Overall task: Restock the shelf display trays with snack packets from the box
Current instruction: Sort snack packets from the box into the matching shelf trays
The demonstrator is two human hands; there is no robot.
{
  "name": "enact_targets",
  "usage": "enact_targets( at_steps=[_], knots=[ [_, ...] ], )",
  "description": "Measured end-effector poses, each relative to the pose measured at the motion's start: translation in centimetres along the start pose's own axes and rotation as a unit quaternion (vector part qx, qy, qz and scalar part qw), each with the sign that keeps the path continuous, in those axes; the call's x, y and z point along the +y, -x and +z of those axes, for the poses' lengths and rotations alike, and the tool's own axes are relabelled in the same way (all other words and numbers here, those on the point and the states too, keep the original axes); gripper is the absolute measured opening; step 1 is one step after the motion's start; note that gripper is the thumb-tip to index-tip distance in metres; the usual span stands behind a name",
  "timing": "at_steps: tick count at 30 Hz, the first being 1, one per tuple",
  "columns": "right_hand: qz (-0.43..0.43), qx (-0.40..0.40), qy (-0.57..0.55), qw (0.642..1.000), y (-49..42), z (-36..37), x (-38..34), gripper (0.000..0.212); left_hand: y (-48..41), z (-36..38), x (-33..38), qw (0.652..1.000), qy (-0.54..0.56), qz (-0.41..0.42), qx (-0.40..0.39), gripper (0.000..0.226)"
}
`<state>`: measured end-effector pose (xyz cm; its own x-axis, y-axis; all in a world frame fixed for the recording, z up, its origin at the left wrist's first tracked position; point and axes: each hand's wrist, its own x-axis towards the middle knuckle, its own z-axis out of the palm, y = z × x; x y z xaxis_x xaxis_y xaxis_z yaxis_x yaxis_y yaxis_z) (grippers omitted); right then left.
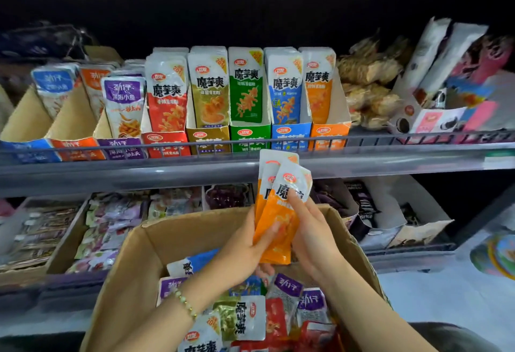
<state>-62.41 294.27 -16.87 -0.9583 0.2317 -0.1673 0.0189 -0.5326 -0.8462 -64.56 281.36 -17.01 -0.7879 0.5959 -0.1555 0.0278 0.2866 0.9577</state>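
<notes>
Both hands hold a small stack of orange-and-white snack packets (278,206) upright above the cardboard box (139,262). My left hand (245,248) grips the stack's lower left side, and my right hand (312,229) grips its right edge with fingers over the front. Loose packets (245,315) in purple, red, green and blue fill the box. On the upper shelf stand display trays in a row: red (164,145), olive (207,139), green (249,137), blue (289,135) and orange (328,132), each with packets upright inside. The held stack sits just below the shelf rail, under the green and blue trays.
A grey wire rail (111,148) runs along the upper shelf's front edge. Blue, orange and purple fish-snack trays (75,126) stand at the left, and wrapped brown snacks (367,84) and a tilted carton (434,100) at the right. The lower shelf (412,254) holds more trays of packets.
</notes>
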Motion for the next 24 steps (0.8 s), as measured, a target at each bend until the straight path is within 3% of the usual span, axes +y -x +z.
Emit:
enact_targets(
  at_steps=[5,11,13,16,17,20,24],
  knots=[
    [-0.067,-0.016,0.143,0.987,0.2,-0.4,-1.2,0.025,-0.5,0.0,0.5,0.997,-0.004,0.075,0.029,0.053],
    [-0.076,-0.069,0.198,0.975,1.0,-0.8,-1.9,0.024,-1.1,0.1,1.2,0.991,0.028,0.110,0.067,0.054],
    [-0.111,-0.055,0.209,0.970,0.8,-1.3,-2.6,0.037,-1.0,0.0,1.4,0.993,0.011,0.110,0.038,0.053],
    [-0.169,-0.072,0.210,0.960,0.7,-2.3,-4.5,0.080,-0.7,-0.3,1.9,0.995,-0.035,0.089,-0.004,0.054],
    [-0.178,-0.084,0.224,0.955,0.8,-2.8,-5.4,0.085,-0.6,-0.4,2.3,0.995,-0.051,0.079,-0.015,0.055],
    [-0.176,-0.092,0.313,0.929,1.2,-3.5,-8.5,0.064,-0.7,-1.1,3.3,0.990,-0.116,0.067,-0.052,0.057],
    [-0.086,-0.123,0.350,0.925,1.1,-4.5,-11.4,0.044,-1.0,-1.8,5.4,0.971,-0.211,0.070,-0.092,0.056]
  ],
)
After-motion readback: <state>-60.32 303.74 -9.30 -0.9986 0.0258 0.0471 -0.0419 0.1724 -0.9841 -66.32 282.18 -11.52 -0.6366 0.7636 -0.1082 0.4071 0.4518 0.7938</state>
